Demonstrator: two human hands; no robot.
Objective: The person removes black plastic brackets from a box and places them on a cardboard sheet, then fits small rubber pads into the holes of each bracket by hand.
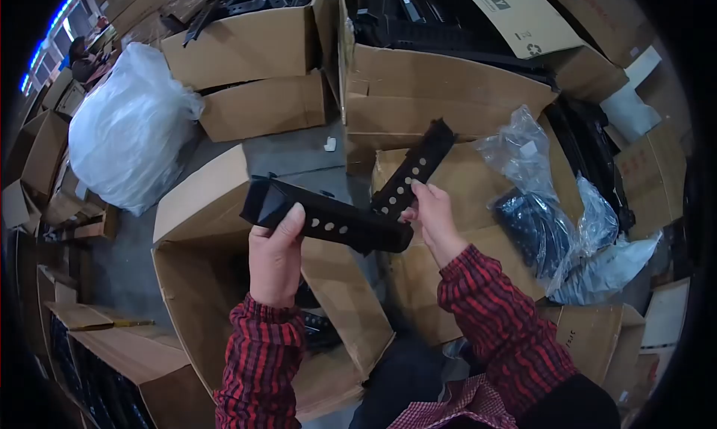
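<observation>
Two long black parts, each with a row of round holes, are held over the boxes in the head view. My left hand [278, 253] is closed on the left end of the nearer black part [328, 218], thumb on top. This part lies almost level, tilted down to the right. My right hand [433, 214] pinches the second black part [420, 160], which slants up to the right. The two parts meet or overlap near my right fingertips. Below my left hand an open cardboard box [183, 279] has some dark items inside.
Large cartons [441, 81] of black parts stand ahead. A white plastic bundle [131, 126] sits at the left. Plastic-wrapped black parts [530, 227] rest on cardboard at the right. A box with dark contents [127, 347] stands lower left. Another person [86, 61] is far off, upper left.
</observation>
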